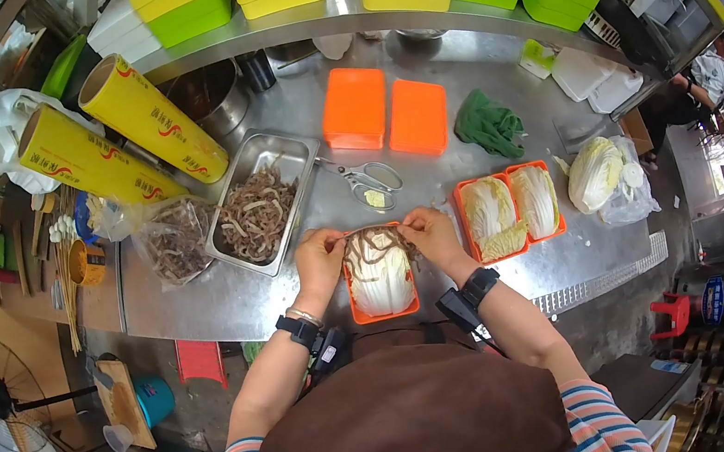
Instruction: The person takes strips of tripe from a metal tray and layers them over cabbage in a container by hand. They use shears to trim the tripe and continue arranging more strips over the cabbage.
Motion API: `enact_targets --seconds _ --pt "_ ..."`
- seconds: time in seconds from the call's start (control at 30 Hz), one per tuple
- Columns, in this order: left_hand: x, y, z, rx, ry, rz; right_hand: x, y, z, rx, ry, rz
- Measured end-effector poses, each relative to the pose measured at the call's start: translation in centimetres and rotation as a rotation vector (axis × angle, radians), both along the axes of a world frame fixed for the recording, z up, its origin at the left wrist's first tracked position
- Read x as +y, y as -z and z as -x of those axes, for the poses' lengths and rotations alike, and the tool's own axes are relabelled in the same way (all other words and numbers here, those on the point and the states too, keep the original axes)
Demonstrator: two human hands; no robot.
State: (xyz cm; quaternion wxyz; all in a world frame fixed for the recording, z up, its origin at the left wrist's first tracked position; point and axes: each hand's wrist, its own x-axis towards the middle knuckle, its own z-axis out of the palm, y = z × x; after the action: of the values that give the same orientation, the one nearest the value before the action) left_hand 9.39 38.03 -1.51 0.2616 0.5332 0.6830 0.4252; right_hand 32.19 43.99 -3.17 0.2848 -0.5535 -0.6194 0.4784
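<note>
In front of me at the table's edge, an orange box (386, 316) holds a piece of napa cabbage (382, 286) with brown strips across its upper end. My left hand (319, 260) pinches the left end of a thin brown strip (372, 229). On the other side, my right hand (435, 236) pinches its right end, so the strip spans the box's far edge. A metal pan (309, 161) beyond my left hand contains a heap of similar brown strips (257, 213). Scissors (381, 176) lie just beyond the box.
To the right are cabbage-filled orange boxes (471, 210) and a whole napa cabbage (596, 174). Orange lids (417, 117) and a green cloth (487, 123) lie farther back. Yellow wrap rolls (149, 117) lean at left, near a bag of strips (173, 245). A shelf (349, 13) carries stacked boxes.
</note>
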Motion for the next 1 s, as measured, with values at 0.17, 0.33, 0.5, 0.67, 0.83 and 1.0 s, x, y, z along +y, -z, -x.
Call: enact_targets --seconds 0.17,0.33,0.5,0.67,0.83,1.0 --pt "0.3 -1.5 0.2 0.203 0.091 0.09 -0.3 -3.2 1.1 -0.27 0.009 -0.141" --pt "1.0 -3.5 0.4 0.635 0.267 0.259 -0.1 -3.1 1.8 -0.472 -0.02 -0.292" --pt "2.1 -2.5 0.2 0.748 0.334 0.284 0.5 -2.1 0.7 -0.384 -0.108 -0.123" --pt "1.5 -3.6 -0.5 0.667 0.259 0.322 0.8 -3.0 -1.1 0.013 -0.105 0.168" --pt "1.0 -3.2 0.1 0.575 0.242 0.279 1.1 -3.7 -2.8 0.135 -0.15 0.426" --pt "0.9 -3.5 0.1 0.559 0.258 0.291 0.6 -3.2 -2.4 0.2 -0.13 0.398"
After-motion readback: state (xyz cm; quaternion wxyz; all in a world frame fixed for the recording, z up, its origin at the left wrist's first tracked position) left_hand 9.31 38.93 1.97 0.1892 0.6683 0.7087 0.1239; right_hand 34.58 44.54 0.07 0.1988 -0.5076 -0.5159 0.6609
